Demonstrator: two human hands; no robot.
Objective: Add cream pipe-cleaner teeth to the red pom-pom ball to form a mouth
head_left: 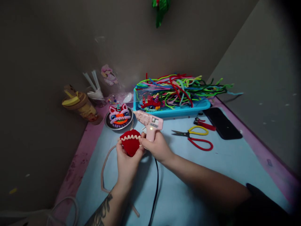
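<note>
My left hand (127, 161) is closed around a red rounded craft piece (130, 147) with a wavy cream trim (129, 137) across it. At the piece's right edge, my right hand (156, 146) grips a pink glue gun (150, 122) by its handle, with the nozzle pointing up and left. Right thumb and fingers also touch the end of the cream trim. From the glue gun a black cord (156, 185) runs down toward me. A pale pink glue stick or pipe-cleaner-like strand (103, 169) lies bent beside my left wrist.
Behind my hands, a metal bowl (108, 125) holds a pink lion-head figure (119, 116). A blue tray (174, 112) overflows with coloured pipe cleaners (183, 88). Scissors (195, 137), red-handled cutters (204, 124) and a black phone (222, 123) lie right; a lidded cup (84, 108) stands left.
</note>
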